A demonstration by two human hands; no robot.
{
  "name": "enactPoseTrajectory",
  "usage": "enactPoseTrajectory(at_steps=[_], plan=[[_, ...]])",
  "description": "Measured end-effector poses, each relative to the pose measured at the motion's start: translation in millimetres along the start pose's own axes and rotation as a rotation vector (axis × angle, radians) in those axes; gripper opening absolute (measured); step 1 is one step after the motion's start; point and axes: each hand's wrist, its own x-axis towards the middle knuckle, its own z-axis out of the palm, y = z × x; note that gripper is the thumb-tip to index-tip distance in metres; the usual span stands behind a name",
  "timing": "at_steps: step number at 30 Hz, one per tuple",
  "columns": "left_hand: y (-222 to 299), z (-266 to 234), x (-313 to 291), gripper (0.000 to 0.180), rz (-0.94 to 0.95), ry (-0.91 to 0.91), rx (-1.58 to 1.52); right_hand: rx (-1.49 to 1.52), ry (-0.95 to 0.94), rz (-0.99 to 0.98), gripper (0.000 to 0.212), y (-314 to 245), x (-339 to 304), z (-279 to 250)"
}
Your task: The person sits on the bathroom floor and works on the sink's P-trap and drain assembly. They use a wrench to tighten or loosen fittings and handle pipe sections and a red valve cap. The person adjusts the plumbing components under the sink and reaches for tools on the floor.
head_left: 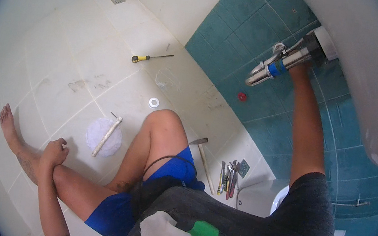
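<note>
My right arm reaches up to the chrome drain trap (257,77) under a white basin. My right hand (299,68) is closed around the back of its pipe, with most of the fingers hidden behind the metal. Blue tape (277,67) wraps part of that pipe, and a dark collar (314,47) joins it to the basin. My left hand (55,151) hangs loosely over my left leg near the knee, fingers slightly bent and apart, holding nothing. A white cloth (95,130) lies on the floor near it, with a white plastic tube (107,137) across it.
On the tiled floor lie a yellow-and-black screwdriver (145,58), a white ring (153,103), a hammer (205,168) and several hand tools (229,178). A red fitting (242,96) sits on the teal wall (266,109). The basin (366,74) overhangs on the right. A floor drain (118,0) is far off.
</note>
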Motion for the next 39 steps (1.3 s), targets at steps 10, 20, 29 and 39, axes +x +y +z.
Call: enactPoseTrajectory(at_steps=[10, 20, 29, 39], plan=[[-11, 4, -7, 0.035, 0.0, 0.018, -0.04, 0.625, -0.11, -0.095, 0.07, 18, 5, 31], [1, -2, 0, 0.035, 0.017, 0.006, -0.046, 1.293, -0.368, 0.677, 0.016, 13, -15, 17], [-4, 3, 1, 0.033, 0.057, 0.042, -0.036, 1.877, -0.216, 0.985, 0.042, 2, -24, 39], [-10, 2, 3, 0.033, 0.003, 0.032, -0.013, 0.813, -0.382, 0.143, 0.038, 37, -17, -16]])
